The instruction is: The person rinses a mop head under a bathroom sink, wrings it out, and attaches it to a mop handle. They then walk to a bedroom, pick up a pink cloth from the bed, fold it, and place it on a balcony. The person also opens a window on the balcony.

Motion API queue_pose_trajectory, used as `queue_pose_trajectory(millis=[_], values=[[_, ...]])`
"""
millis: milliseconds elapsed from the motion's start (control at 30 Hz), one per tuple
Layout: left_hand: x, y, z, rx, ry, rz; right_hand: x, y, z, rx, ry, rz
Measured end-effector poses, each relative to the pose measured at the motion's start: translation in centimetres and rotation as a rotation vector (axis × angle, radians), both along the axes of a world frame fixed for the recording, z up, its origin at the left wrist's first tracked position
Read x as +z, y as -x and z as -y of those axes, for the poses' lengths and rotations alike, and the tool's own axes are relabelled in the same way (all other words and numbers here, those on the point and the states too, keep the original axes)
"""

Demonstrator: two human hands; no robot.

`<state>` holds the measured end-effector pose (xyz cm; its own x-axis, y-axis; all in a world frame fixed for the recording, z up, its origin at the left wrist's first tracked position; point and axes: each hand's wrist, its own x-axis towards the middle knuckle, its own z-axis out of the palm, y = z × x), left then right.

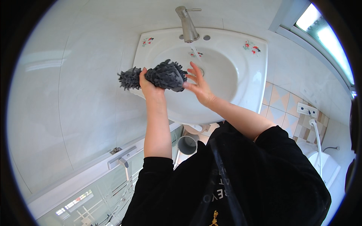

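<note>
My left hand point(150, 85) is wrapped around a bunched dark grey chenille cloth point(167, 75), possibly a wash mitt, above the left part of a white ceramic washbasin point(223, 110). One end of the cloth sticks out to the left of my fist and the larger part bulges to the right. My right hand point(199, 84) hovers over the bowl with its fingers spread, close to the cloth's right end. Its thumb overlaps the cloth's edge in this view, and I cannot tell whether it touches. Water runs from a brushed metal faucet point(187, 26) into the bowl.
Floral decals mark the basin's corners. A window point(325, 42) is at the upper right. Below the basin stands a grey bucket point(187, 145). A glazed door with a lever handle point(123, 162) lies at lower left, and a white toilet point(325, 166) at lower right.
</note>
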<state>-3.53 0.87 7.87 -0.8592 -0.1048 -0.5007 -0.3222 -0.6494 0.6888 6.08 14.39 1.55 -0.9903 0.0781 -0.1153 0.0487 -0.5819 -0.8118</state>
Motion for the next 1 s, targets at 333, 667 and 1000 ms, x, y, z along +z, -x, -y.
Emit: queue_pose_trajectory(millis=[333, 667, 1000], values=[[-2.0, -3.2, -3.8, -0.121, 0.032, -0.057, 4.6, 3.4, -0.1, -0.33, -0.688, -0.599], [5.0, -5.8, -6.1, -0.066, 0.817, -0.998, 11.3, 6.1, -2.6, 0.151, 0.666, 0.125], [11.2, -2.1, -7.4, -0.482, 1.209, -2.152, 15.0, 12.4, -4.6, 0.945, 0.071, 0.082]])
